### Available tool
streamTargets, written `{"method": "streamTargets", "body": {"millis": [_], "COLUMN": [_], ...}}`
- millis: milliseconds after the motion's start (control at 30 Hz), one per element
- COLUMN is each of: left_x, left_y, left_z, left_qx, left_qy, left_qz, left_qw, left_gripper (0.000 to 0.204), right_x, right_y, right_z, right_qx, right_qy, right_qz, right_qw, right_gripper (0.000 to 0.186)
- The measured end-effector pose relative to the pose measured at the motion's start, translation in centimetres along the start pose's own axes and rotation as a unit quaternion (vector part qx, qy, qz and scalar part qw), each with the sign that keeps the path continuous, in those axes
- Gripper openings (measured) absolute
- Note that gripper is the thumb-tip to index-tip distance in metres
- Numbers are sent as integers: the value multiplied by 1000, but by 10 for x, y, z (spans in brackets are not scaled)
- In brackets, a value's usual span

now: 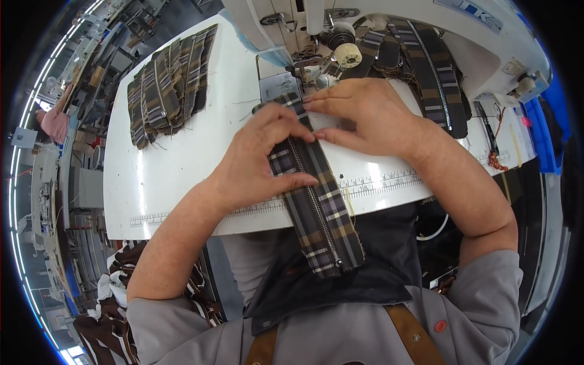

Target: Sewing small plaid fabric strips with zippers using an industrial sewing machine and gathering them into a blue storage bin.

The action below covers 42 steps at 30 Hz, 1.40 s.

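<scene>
The plaid zip strip [323, 210] runs from the sewing machine [486, 42] over the counter [173, 176]. The left hand [258, 152] lies half curled on it, grip unclear; the right hand [374, 118], loosely open, touches its side.

The plaid strip [333, 208] looks like matt woven cloth, its zip teeth [319, 213] shiny metal, the tabletop [228, 91] smooth and glossy, the far-left pieces [167, 91] rough, frayed cloth

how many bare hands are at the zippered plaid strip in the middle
2: the bare left hand lies across the brown-and-grey plaid fabric strip with a silver metal zipper; the bare right hand is at its upper right edge.
</scene>
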State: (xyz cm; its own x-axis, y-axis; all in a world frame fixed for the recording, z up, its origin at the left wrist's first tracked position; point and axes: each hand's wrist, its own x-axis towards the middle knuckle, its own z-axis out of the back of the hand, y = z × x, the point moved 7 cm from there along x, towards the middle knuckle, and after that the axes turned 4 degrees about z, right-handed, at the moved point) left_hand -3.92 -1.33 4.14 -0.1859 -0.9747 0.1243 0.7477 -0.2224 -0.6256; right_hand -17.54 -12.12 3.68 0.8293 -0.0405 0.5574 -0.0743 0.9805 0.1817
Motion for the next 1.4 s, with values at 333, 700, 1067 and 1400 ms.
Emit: {"method": "streamTargets", "body": {"millis": [333,700,1067,1400], "left_x": [23,35,34,34], "left_y": [27,39,35,34], "left_z": [9,13,10,12], "left_qx": [74,71,96,52], "left_qy": [-34,-5,-15,-18], "left_qz": [-62,-59,-58,-41], "left_qw": [995,996,994,998], "left_gripper": [114,117,120,110], "right_x": [5,6,4,4], "right_y": [4,0,-3,-1], "right_z": [4,5,3,3], "right_qx": [-28,-60,-61,-61], "right_qy": [-14,5,-5,7], "right_qz": [11,-16,-17,-22], "right_qw": [999,998,998,998], "right_gripper": [45,47,49,50]}}
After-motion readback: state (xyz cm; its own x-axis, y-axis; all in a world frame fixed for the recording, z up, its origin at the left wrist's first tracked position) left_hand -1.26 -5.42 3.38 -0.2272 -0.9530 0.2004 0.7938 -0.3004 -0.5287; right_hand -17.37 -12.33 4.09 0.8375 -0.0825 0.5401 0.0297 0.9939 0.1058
